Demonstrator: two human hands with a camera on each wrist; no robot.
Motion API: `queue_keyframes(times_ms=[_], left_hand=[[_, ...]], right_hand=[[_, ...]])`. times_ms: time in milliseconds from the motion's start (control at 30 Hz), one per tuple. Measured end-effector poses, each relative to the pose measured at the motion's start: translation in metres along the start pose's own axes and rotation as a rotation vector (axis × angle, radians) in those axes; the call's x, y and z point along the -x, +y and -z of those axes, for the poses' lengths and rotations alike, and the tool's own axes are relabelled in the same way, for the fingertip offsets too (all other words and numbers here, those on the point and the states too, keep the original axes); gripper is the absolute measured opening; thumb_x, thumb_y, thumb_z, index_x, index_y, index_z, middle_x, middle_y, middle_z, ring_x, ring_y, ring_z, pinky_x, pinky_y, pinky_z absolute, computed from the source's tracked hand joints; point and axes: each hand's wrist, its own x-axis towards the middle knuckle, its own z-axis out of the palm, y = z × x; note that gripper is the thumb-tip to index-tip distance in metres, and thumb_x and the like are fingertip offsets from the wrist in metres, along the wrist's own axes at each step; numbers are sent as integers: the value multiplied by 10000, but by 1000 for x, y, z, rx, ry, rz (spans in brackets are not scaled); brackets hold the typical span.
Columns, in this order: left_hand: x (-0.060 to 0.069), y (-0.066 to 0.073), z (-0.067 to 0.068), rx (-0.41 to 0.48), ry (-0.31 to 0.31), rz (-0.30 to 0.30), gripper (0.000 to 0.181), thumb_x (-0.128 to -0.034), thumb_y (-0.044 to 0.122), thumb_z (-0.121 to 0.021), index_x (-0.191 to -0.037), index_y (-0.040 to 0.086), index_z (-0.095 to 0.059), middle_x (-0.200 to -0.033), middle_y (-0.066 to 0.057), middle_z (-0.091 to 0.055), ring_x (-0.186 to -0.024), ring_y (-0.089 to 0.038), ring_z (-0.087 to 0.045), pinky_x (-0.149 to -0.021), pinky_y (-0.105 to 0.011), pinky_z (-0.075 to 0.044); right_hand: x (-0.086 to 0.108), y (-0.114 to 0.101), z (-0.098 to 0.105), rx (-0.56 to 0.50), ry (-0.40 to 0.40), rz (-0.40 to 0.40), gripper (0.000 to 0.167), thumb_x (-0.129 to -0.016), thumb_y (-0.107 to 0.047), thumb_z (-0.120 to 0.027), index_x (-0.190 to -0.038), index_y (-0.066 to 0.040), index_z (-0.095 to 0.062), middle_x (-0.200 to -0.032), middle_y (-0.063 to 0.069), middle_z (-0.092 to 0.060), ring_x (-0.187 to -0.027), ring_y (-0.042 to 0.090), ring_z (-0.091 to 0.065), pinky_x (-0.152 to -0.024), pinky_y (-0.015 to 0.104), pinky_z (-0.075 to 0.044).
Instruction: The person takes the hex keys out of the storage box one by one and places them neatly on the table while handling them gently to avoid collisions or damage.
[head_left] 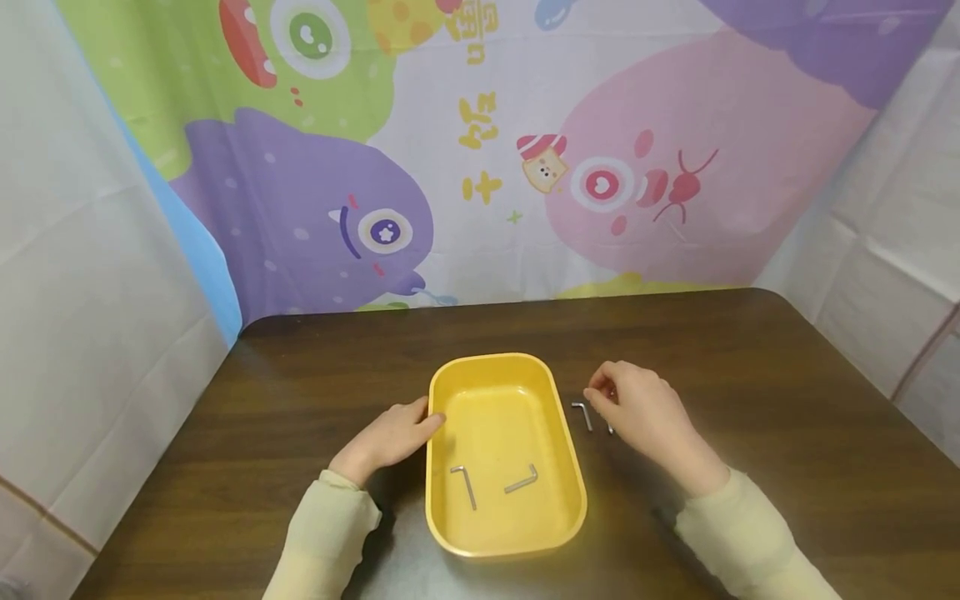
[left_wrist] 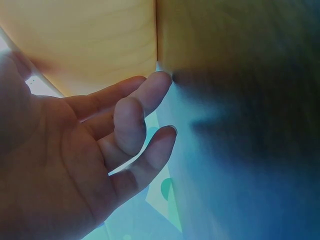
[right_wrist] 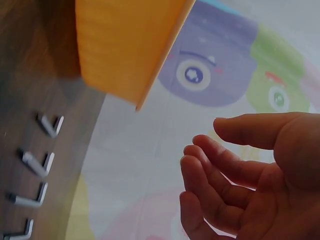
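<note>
Right hand [head_left: 643,410] above table [head_left: 757,358], cloth [head_left: 480,250] beyond

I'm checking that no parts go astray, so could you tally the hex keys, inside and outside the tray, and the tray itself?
Hex keys in the yellow tray: 2
Hex keys on the table, seen in the right wrist view: 4
Yellow tray: 1
Total in view: 7

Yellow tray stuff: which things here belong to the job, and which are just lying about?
For the job:
yellow tray
two bent metal rods inside it
four more bent rods outside it
left hand, holding the tray's side
right hand, holding nothing

Just around:
brown table
cartoon cloth behind
</note>
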Motion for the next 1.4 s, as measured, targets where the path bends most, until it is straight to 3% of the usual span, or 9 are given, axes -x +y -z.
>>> queue_keyframes(times_ms=[500,833,1067,1400], left_hand=[[0,-2,2,6,6,-2,418,-908,401,-423,-1230,150,-513,-1024,-23,-621,-884,-153,-567,-843,-406,-437],[0,-1,1,4,9,0,416,-913,389,-415,-1244,154,-507,-1078,-38,-615,-939,-169,-574,-864,-421,-432],[0,-1,1,-1,8,1,412,-913,395,-416,-1239,160,-509,-1072,-32,-617,-937,-163,-572,-862,-415,-431],[-1,0,1,1,4,7,400,-910,394,-415,-1206,148,-523,-1031,-28,-619,-883,-155,-565,-836,-404,-437]], right_hand=[[1,-43,-20,97,-27,159,94,-777,-192,-668,-779,-113,-618,-701,-38,-517,-575,92,-446,-518,248,-388],[9,-61,-45,188,-31,288,154,-750,-231,-701,-743,-120,-595,-715,-29,-497,-622,163,-516,-506,314,-418],[13,-69,-55,261,-104,258,227,-757,-224,-680,-665,-91,-521,-597,2,-474,-514,179,-492,-436,339,-385],[19,-74,-66,366,-235,205,283,-764,-314,-667,-706,-53,-572,-636,51,-529,-580,222,-556,-469,364,-430]])
